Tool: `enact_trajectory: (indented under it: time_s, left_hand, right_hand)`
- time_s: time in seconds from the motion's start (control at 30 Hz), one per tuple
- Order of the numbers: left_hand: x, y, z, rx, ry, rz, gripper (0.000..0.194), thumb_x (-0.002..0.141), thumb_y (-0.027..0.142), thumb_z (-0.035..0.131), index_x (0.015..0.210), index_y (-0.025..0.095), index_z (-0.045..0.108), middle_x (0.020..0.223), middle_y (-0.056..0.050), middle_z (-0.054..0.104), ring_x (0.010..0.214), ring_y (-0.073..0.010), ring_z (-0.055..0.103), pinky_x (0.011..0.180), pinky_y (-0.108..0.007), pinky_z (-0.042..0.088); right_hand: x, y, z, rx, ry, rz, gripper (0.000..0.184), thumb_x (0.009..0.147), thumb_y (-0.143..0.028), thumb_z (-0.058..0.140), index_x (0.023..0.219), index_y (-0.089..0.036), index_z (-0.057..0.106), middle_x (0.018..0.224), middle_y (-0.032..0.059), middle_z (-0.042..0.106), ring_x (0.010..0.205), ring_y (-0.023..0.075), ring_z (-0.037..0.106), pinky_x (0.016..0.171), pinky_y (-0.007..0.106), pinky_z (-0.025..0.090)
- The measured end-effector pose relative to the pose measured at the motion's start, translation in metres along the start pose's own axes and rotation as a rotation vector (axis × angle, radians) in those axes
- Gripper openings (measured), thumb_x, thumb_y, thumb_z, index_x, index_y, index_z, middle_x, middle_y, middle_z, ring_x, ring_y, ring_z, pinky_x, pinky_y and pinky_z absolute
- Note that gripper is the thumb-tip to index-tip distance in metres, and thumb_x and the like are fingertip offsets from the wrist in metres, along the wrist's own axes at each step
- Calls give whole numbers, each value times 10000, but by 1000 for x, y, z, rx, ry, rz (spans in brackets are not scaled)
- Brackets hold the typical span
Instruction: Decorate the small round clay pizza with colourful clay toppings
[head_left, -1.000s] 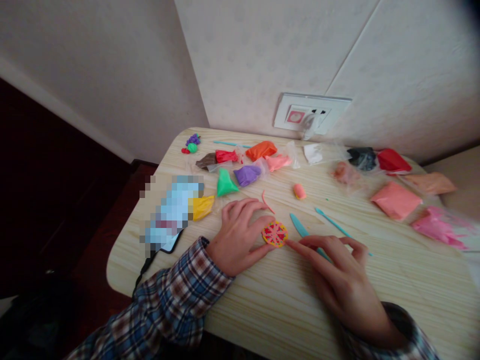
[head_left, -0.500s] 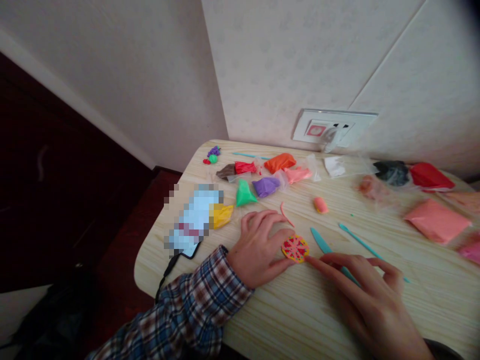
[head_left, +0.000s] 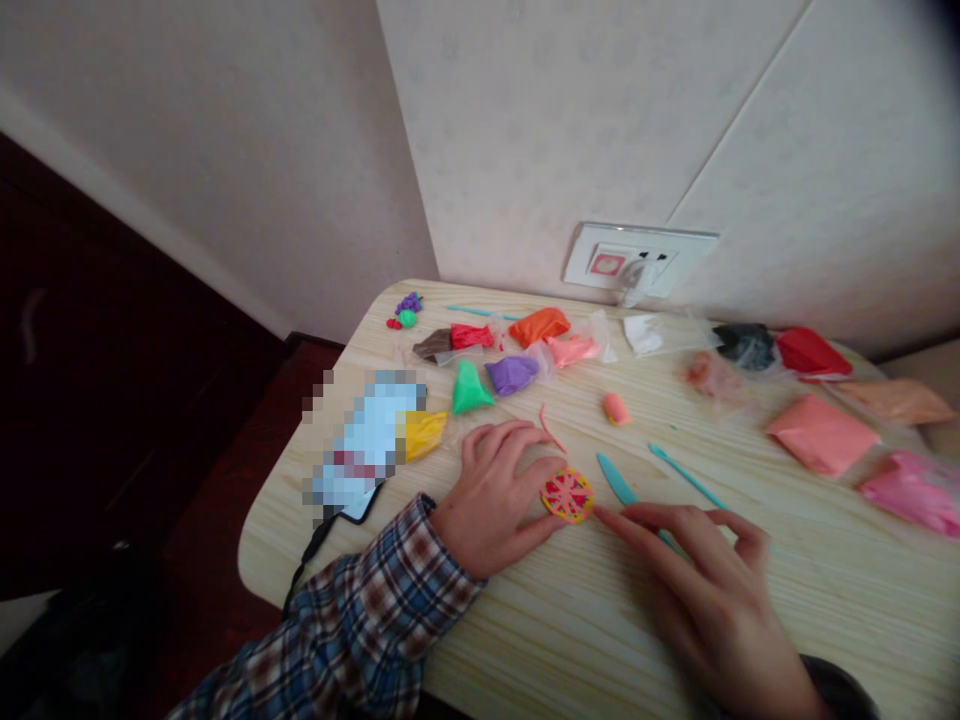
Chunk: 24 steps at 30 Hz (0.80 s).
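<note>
A small round clay pizza (head_left: 568, 496), yellow-edged with red and pink pieces on top, lies on the wooden table. My left hand (head_left: 504, 500) steadies it from the left, thumb and forefinger closed around its edge. From the right, my right hand (head_left: 709, 580) reaches in with its forefinger stretched out and the tip at the pizza's rim. The other fingers of that hand are apart and loosely bent. Partly hidden beneath them is a teal clay knife (head_left: 617, 480). Behind the left hand lies a thin pink clay strip (head_left: 553, 428).
A pink-and-yellow clay roll (head_left: 617, 408) and a teal stick tool (head_left: 690, 475) lie farther right. Bagged clay, such as the green (head_left: 470, 388) and purple (head_left: 513, 374) packs, lines the back. At left is a blurred phone (head_left: 367, 440) with a cable. A wall socket (head_left: 637, 262) sits behind.
The whole view has shifted, so the table and hands appear a little farther left. Both hands keep nearly the same places around the clay pizza.
</note>
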<state>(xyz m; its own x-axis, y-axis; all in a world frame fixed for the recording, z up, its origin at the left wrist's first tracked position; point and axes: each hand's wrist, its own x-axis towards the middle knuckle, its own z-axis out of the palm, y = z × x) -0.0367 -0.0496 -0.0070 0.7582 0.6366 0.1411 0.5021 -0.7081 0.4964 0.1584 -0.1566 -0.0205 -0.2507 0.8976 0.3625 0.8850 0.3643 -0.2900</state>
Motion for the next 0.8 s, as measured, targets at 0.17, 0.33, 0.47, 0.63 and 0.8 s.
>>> enact_trajectory:
  time_s: [0.17, 0.33, 0.47, 0.63, 0.8]
  left_hand:
    - [1, 0, 0, 8, 1, 9, 390, 788, 398, 594, 1124, 206, 550, 1244, -93, 492, 1184, -274, 387, 977, -452, 268]
    - [1, -1, -1, 17, 6, 10, 380, 785, 368, 598, 1123, 200, 554, 1230, -97, 502, 1170, -280, 398, 973, -447, 269]
    - [2, -1, -1, 24, 25, 18, 373, 794, 372, 590, 1119, 192, 558, 1218, -100, 508, 1164, -279, 403, 975, -445, 267]
    - [3, -2, -2, 23, 49, 30, 377, 803, 389, 582, 1121, 188, 553, 1197, -98, 524, 1150, -270, 413, 977, -439, 266]
    - [2, -2, -2, 37, 64, 26, 371, 805, 393, 584, 1123, 206, 548, 1189, -90, 526, 1142, -271, 414, 964, -437, 277]
  right_hand:
    - [2, -2, -3, 15, 68, 108, 323, 862, -83, 387, 1095, -184, 587, 922, 62, 612, 856, 180, 566, 795, 383, 301]
    - [0, 6, -3, -118, 198, 266, 280, 853, -89, 413, 1018, -188, 617, 921, 62, 605, 827, 183, 564, 782, 390, 301]
    - [0, 11, -2, -173, 214, 351, 288, 846, -105, 431, 1036, -197, 628, 932, 61, 598, 834, 190, 563, 774, 387, 300]
    - [1, 8, -1, -108, 151, 346, 351, 829, -81, 432, 1064, -247, 633, 951, 42, 589, 799, 163, 559, 786, 382, 284]
    - [3, 4, -1, -55, 95, 349, 411, 813, -40, 405, 1090, -254, 620, 965, 47, 583, 841, 169, 551, 802, 383, 286]
